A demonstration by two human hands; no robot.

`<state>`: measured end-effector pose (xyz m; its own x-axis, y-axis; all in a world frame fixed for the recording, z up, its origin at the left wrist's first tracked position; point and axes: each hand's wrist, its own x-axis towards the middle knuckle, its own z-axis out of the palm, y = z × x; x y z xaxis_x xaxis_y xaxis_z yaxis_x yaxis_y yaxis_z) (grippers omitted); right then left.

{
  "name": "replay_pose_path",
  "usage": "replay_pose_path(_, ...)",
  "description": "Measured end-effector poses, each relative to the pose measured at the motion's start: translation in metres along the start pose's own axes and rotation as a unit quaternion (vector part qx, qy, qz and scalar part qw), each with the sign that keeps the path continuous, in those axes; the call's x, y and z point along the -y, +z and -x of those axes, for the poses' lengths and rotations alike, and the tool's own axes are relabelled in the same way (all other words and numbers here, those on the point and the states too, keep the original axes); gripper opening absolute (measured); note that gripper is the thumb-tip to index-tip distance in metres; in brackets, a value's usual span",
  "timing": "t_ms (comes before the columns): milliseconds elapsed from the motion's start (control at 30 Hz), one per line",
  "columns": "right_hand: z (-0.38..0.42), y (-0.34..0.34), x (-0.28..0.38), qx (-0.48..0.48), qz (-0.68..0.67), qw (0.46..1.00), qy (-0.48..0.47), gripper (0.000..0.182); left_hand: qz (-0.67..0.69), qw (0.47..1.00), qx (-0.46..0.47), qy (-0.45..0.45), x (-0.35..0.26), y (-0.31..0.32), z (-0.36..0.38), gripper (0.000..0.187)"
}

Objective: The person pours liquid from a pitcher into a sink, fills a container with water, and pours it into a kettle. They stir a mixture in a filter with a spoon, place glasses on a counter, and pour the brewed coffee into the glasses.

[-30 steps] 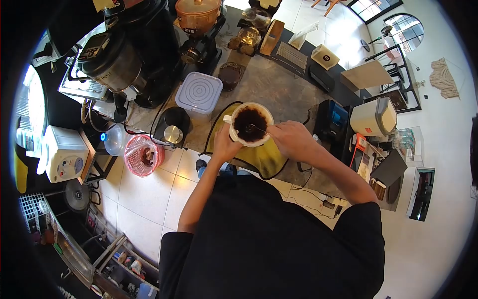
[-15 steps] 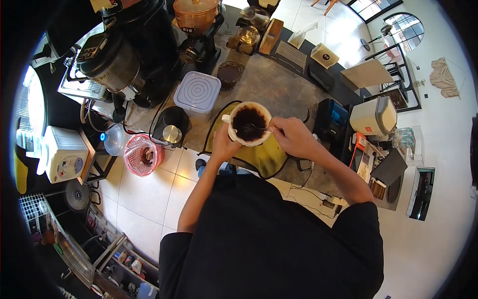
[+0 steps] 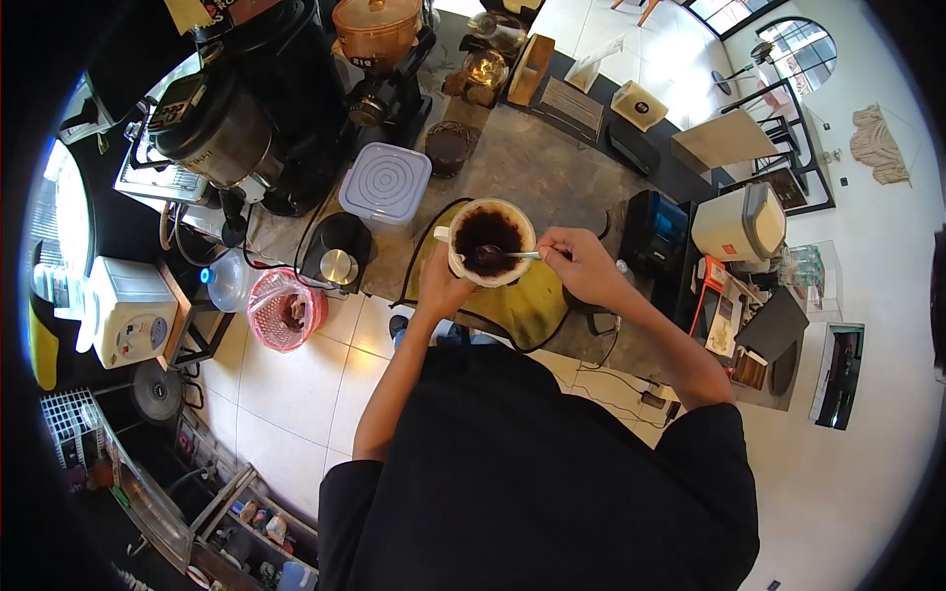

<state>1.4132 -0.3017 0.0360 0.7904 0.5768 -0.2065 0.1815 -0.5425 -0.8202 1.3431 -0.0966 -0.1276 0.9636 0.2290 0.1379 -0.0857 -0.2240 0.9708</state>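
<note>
My left hand is closed around the lower left side of a white coffee dripper, just below its small handle. Wet, dark coffee grounds line the inside. In my right hand I pinch the handle of a metal spoon, which enters over the right rim. Its bowl is down among the grounds and partly hidden by them. Beneath the dripper a yellow-green cloth with a black edge lies on the counter; whatever supports the dripper is out of sight.
A lidded plastic container and a glass of dark liquid stand beyond my left hand. A grinder is farther back. To the right sits a black device. A pink bin is on the floor at left.
The spoon's bowl has shifted left within the grounds, and more of its handle shows. My right hand has moved slightly right. My left hand keeps its hold on the dripper.
</note>
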Motion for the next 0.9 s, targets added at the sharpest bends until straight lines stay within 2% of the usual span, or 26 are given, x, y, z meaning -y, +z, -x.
replay_pose_path(167, 0.0, -0.002, -0.011, 0.003, -0.045, 0.999, 0.018, 0.013, 0.031, 0.999, 0.0, -0.019, -0.003, 0.001, -0.002, 0.052)
replay_pose_path(233, 0.001, 0.0, -0.011, -0.002, -0.118, 0.989, 0.094, 0.012, 0.036, 0.999, -0.017, -0.012, -0.006, 0.002, 0.0, 0.053)
replay_pose_path(267, 0.001, 0.001, -0.016, 0.005, -0.125, 0.988, 0.092, 0.012, 0.026, 0.999, -0.02, 0.005, -0.004, 0.001, 0.0, 0.054)
replay_pose_path(333, 0.001, 0.0, -0.023, 0.029, -0.256, 0.954, 0.152, 0.011, 0.006, 1.0, -0.014, -0.013, -0.009, -0.001, 0.001, 0.055)
replay_pose_path(400, 0.001, -0.002, -0.023, 0.034, -0.274, 0.948, 0.157, 0.011, 0.005, 1.0, -0.021, -0.006, -0.011, -0.003, 0.001, 0.056)
replay_pose_path(467, 0.003, -0.008, -0.018, 0.043, -0.349, 0.919, 0.179, 0.011, 0.014, 1.0, -0.023, 0.006, -0.011, 0.001, -0.001, 0.057)
replay_pose_path(567, 0.006, -0.016, -0.011, 0.059, -0.375, 0.908, 0.181, 0.012, 0.086, 0.996, 0.0, -0.031, -0.011, 0.001, -0.001, 0.058)
replay_pose_path(700, 0.002, -0.026, -0.01, 0.058, -0.402, 0.897, 0.176, 0.011, 0.013, 0.999, -0.026, -0.013, -0.007, 0.001, 0.002, 0.055)
replay_pose_path(767, 0.0, -0.035, -0.007, 0.049, -0.448, 0.879, 0.157, 0.011, 0.015, 1.0, -0.025, -0.009, -0.005, -0.001, 0.002, 0.055)
replay_pose_path(900, -0.02, -0.044, 0.002, 0.009, -0.43, 0.891, 0.146, 0.011, 0.041, 0.999, -0.021, -0.001, -0.011, 0.001, 0.002, 0.053)
